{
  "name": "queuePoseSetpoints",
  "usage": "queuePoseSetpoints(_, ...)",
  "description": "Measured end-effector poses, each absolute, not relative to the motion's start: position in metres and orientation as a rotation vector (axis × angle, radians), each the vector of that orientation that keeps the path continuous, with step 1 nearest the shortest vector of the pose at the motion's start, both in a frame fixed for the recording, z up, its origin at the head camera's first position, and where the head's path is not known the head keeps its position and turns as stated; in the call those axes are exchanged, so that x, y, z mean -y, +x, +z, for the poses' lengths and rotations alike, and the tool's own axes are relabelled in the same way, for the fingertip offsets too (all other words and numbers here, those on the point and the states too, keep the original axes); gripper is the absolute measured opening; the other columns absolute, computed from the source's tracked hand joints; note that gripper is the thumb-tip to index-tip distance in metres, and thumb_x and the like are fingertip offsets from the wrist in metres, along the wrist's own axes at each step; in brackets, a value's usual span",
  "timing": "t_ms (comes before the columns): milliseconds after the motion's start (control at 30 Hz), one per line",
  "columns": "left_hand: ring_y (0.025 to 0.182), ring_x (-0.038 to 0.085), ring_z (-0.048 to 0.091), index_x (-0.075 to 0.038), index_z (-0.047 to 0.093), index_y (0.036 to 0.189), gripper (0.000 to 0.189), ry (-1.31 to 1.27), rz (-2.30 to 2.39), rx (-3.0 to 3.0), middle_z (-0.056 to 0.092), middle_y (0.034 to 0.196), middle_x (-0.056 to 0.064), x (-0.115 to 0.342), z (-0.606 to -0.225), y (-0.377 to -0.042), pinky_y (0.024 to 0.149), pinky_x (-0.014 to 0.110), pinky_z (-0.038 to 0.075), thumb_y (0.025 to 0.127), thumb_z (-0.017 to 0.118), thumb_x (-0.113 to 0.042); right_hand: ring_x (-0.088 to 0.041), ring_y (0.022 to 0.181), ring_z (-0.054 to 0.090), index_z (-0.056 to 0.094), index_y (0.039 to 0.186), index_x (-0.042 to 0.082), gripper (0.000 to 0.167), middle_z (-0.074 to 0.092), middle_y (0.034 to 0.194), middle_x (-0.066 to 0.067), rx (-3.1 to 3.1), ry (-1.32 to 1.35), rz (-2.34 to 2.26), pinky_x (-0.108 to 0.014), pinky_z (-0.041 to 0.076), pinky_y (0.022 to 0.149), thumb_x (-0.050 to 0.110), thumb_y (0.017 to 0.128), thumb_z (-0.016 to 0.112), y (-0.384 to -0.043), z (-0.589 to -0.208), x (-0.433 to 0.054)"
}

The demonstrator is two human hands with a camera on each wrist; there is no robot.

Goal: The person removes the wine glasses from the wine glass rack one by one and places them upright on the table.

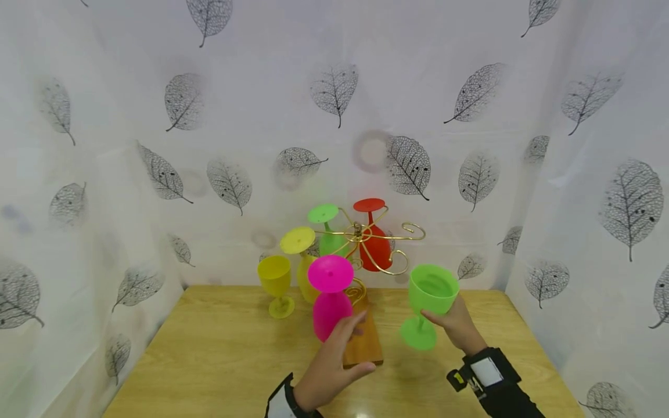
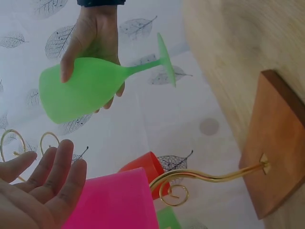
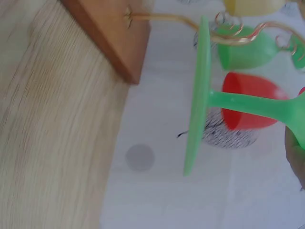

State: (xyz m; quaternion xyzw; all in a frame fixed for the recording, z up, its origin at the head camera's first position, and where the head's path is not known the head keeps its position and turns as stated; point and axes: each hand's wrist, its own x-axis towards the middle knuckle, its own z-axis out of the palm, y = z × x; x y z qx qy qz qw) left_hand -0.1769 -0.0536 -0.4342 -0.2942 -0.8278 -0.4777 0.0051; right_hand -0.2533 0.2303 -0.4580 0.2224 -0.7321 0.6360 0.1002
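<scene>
My right hand (image 1: pixel 462 326) grips the bowl of a light green plastic goblet (image 1: pixel 431 293), its thumb across the side. The goblet is upright, with its foot (image 3: pixel 198 105) raised above the table. My left hand (image 1: pixel 328 367) has its fingers spread and holds nothing; the fingertips are close by a pink goblet (image 1: pixel 331 313). That pink goblet hangs upside down on a gold wire rack (image 1: pixel 358 233) with a wooden base (image 1: pixel 366 342). Also upside down on the rack are a yellow goblet (image 1: pixel 305 273), a second green goblet (image 1: pixel 330 241) and a red goblet (image 1: pixel 375 247).
Another yellow goblet (image 1: pixel 274 278) stands upright on the wooden table (image 1: pixel 219 348), left of the rack. Curled wire arms (image 1: pixel 413 229) stick out on the rack's right side. A white curtain with leaf prints (image 1: pixel 287 87) encloses the table at the back and sides.
</scene>
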Motion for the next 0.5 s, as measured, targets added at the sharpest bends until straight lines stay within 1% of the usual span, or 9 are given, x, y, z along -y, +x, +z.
queuePoseSetpoints(200, 0.116, 0.014, 0.05, -0.023, 0.027, 0.147, 0.068, -0.907, -1.528, 2.664, 0.042, 0.142, 0.001, 0.058, -0.441, -0.174, 0.096, 0.036, 0.048, 0.09, 0.056, -0.046, 0.004, 0.099, 0.057, 0.032, 0.135, -0.004, 0.068, 0.054, 0.112, 0.015, 2.214, 0.489, 1.757, -0.015, 0.05, 0.083, -0.004, 0.078, 0.07, -0.287, -0.477, -0.246)
queuePoseSetpoints(367, 0.116, 0.014, 0.049, -0.026, 0.026, 0.147, 0.066, -0.875, -1.56, 2.714, 0.042, 0.141, 0.0, 0.061, -0.447, -0.172, 0.094, 0.035, 0.049, 0.091, 0.054, -0.046, 0.005, 0.101, 0.055, 0.031, 0.137, 0.0, 0.07, 0.051, 0.114, 0.012, 2.176, 0.387, 1.797, -0.013, 0.049, 0.084, -0.002, 0.079, 0.07, -0.312, -0.497, -0.254)
queuePoseSetpoints(500, 0.116, 0.014, 0.049, -0.028, 0.027, 0.147, 0.064, -0.853, -1.558, 2.729, 0.043, 0.139, 0.0, 0.062, -0.448, -0.172, 0.093, 0.034, 0.049, 0.092, 0.054, -0.046, 0.005, 0.103, 0.052, 0.028, 0.139, 0.004, 0.073, 0.048, 0.117, 0.013, 2.16, 0.316, 1.829, -0.01, 0.046, 0.086, 0.001, 0.08, 0.071, -0.329, -0.508, -0.258)
